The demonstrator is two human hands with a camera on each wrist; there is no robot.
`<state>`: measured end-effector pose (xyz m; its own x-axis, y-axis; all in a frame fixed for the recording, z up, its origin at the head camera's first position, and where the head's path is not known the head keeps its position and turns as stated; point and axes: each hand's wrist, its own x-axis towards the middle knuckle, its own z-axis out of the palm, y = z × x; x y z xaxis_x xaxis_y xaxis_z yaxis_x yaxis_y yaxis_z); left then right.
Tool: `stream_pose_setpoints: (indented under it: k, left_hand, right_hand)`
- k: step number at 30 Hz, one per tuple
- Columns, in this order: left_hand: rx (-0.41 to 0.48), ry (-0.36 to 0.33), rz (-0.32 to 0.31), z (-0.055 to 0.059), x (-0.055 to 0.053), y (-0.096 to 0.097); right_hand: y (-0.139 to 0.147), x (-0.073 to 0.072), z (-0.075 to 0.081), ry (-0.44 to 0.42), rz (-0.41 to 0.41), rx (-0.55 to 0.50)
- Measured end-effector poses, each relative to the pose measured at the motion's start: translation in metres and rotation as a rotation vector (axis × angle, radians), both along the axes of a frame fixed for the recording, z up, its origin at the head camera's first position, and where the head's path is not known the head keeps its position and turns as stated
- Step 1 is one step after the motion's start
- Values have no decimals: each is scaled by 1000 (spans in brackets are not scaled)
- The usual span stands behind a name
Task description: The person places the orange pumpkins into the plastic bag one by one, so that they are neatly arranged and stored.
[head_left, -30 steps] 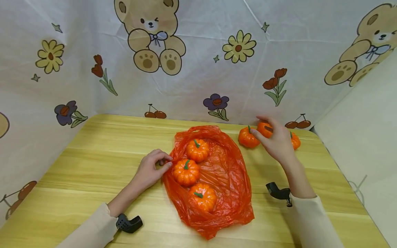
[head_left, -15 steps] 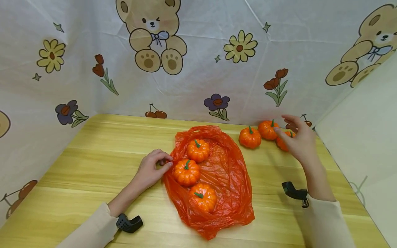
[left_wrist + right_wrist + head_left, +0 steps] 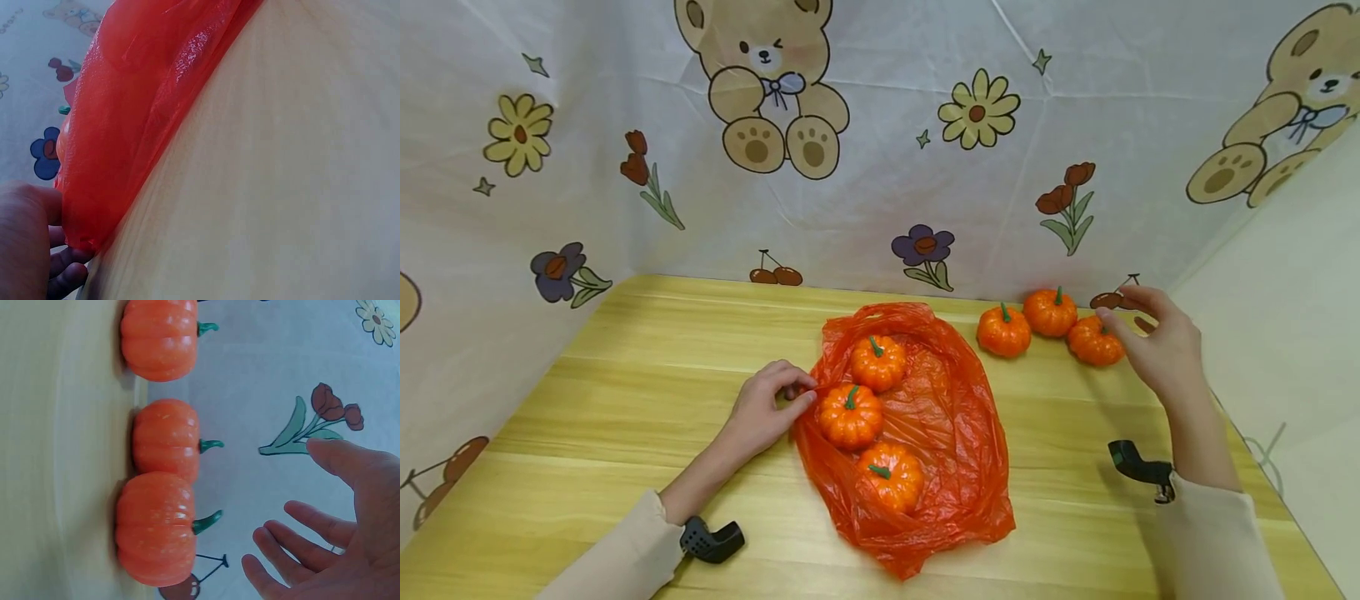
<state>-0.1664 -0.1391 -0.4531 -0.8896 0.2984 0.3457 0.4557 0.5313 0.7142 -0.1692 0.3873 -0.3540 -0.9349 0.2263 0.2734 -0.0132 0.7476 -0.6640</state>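
Observation:
A red plastic bag (image 3: 940,417) lies spread on the table, its mouth facing up. Inside, along its left side, sit three small orange pumpkins (image 3: 851,417) with green stems. My left hand (image 3: 771,405) pinches the bag's left rim between thumb and fingers; the left wrist view shows the thin red film (image 3: 134,125) at the fingertips. Three more pumpkins (image 3: 1050,313) stand at the table's back right. Beside the rightmost pumpkin (image 3: 156,529), my right hand (image 3: 1161,343) hovers with fingers spread, holding nothing; in the right wrist view a gap separates the fingers from the stem.
The wooden table (image 3: 625,400) ends at the back against a hanging cloth (image 3: 865,200) printed with bears and flowers. A pale wall (image 3: 1285,333) borders the right side. A black wrist camera (image 3: 1138,467) is strapped to each forearm.
My right hand has moved right, from above the back pumpkins to beside the rightmost one, uncovering them. My left hand keeps its pinch on the bag, and the pumpkins appear unmoved.

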Motion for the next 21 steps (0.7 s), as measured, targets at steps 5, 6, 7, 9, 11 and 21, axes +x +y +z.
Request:
stream_pose_setpoints:
  k: [5, 6, 7, 9, 11, 21]
  left_hand:
    - [3, -10, 1, 0, 0, 0]
    - [4, -11, 2, 1, 0, 0]
    - [3, -13, 3, 1, 1, 0]
    - [2, -14, 4, 1, 1, 0]
    - [2, -11, 4, 1, 1, 0]
    - [10, -5, -1, 1, 0, 0]
  right_hand:
    - [3, -5, -10, -65, 55, -1]
    - [4, -6, -12, -71, 66, 9]
    - [5, -7, -14, -80, 75, 24]
    - [6, -8, -18, -97, 86, 52]
    - [7, -9, -21, -108, 91, 65]
    - [12, -12, -33, -151, 82, 82]
